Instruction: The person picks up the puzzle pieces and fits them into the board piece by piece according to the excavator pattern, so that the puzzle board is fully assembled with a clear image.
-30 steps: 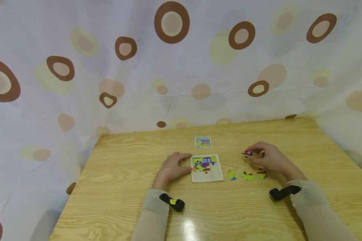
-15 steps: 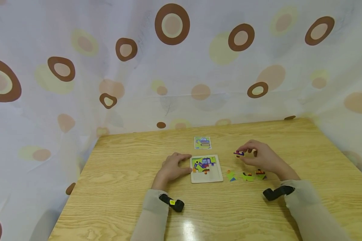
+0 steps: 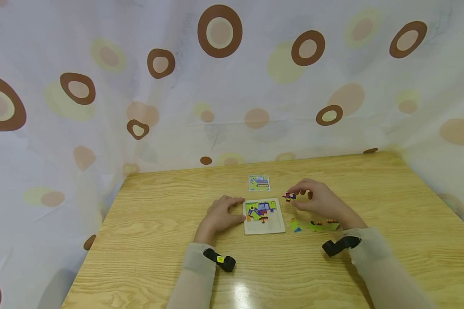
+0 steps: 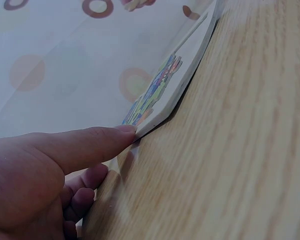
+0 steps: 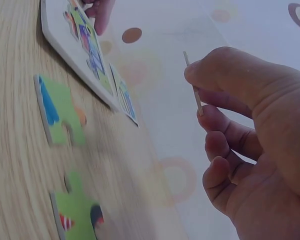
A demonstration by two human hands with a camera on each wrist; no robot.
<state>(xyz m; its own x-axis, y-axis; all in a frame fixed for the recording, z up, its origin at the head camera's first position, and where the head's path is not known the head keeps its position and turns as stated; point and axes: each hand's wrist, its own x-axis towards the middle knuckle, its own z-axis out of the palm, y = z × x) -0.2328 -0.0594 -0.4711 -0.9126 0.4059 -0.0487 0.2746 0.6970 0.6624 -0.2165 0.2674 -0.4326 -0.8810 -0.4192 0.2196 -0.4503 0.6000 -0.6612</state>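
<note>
My left hand [image 3: 221, 213] rests at the left side of a square wooden puzzle tray [image 3: 272, 227]. Its straight thumb [image 4: 97, 142] touches the rim at a corner, and the index finger reaches the far left corner. Joined jigsaw pieces [image 3: 257, 210] picturing a blue excavator fill the tray's upper and left parts; bare board shows below and at right. Right of the tray, my right hand [image 3: 320, 201] pinches a purple-and-red jigsaw piece [image 3: 289, 197] between thumb and fingers, raised over the table. The right wrist view shows this piece [image 5: 196, 97] edge-on.
Several loose green jigsaw pieces lie right of the tray, including one with a blue corner [image 3: 296, 225] and another with dark and red marks [image 3: 316, 226]. Behind the tray lies a small picture card [image 3: 259, 183] of the excavator. A patterned curtain [image 3: 232, 141] borders the wooden table.
My right hand has carried the pinched jigsaw piece leftward, from above the loose pieces to near the tray's upper right corner. My left hand has stayed at the tray's left edge.
</note>
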